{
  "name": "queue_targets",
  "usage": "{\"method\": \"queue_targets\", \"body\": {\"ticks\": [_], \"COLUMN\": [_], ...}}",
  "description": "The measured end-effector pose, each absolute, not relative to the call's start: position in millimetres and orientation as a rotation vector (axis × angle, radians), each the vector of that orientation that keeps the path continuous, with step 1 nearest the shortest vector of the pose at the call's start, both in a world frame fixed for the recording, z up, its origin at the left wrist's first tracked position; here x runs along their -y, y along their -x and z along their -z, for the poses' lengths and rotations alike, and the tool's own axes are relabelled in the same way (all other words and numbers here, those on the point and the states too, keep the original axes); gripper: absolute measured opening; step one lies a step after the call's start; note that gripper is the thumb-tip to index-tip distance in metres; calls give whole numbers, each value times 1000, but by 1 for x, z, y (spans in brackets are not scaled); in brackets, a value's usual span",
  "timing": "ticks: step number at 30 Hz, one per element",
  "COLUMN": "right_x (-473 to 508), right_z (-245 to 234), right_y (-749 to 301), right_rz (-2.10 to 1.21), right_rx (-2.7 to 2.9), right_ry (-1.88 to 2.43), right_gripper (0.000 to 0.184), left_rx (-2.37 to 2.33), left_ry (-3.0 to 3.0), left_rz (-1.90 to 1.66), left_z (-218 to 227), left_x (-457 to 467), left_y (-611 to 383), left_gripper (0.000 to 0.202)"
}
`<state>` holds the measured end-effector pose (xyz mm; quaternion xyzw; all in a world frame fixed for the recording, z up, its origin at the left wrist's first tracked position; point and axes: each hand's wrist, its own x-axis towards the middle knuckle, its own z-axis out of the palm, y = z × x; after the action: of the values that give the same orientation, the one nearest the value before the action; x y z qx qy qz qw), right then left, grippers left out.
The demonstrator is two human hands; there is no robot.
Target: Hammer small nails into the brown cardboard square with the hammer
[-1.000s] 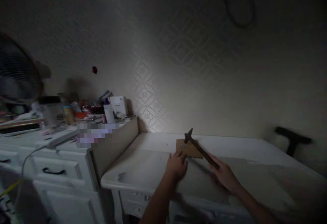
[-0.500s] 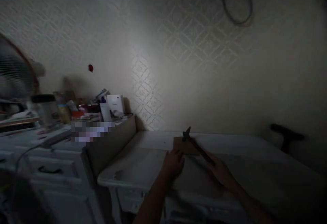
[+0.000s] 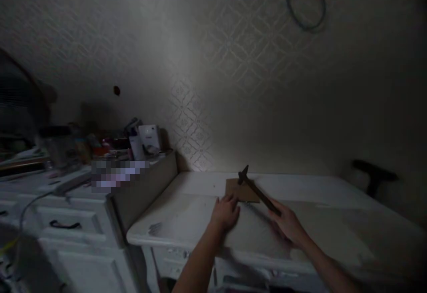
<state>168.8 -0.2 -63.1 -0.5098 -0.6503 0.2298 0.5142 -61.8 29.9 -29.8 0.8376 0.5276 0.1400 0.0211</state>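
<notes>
The room is dim. My right hand (image 3: 288, 225) is closed around the handle of a small dark hammer (image 3: 255, 189), whose head points up and left over a brown piece of cardboard (image 3: 240, 192). The cardboard lies flat on a white table (image 3: 187, 221). My left hand (image 3: 226, 211) rests on the table at the cardboard's near left corner, fingers bent and touching its edge. Whether the left fingers pinch anything small is too dark to see.
A taller white dresser (image 3: 66, 208) with dark drawer handles stands to the left, crowded with bottles, a white box (image 3: 149, 136) and a jar. A fan (image 3: 13, 101) sits at far left. A dark T-shaped object (image 3: 374, 172) is at the table's far right; a cable loop (image 3: 303, 3) hangs on the wall.
The view has shifted slightly and the light has dimmed. Both hands stay at the cardboard, with the hammer held at the same slant.
</notes>
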Motion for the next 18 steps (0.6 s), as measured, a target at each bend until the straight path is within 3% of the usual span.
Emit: {"method": "queue_targets", "body": {"ticks": [18], "right_x": [0], "right_z": [60], "right_y": [-167], "right_rz": [-581], "right_rx": [1529], "right_ry": [1218], "right_gripper": [51], "left_rx": [-1658], "left_ry": [-2602], "left_rz": [-429], "left_z": [31], "left_x": [-30], "left_y": [62], "left_gripper": [48]}}
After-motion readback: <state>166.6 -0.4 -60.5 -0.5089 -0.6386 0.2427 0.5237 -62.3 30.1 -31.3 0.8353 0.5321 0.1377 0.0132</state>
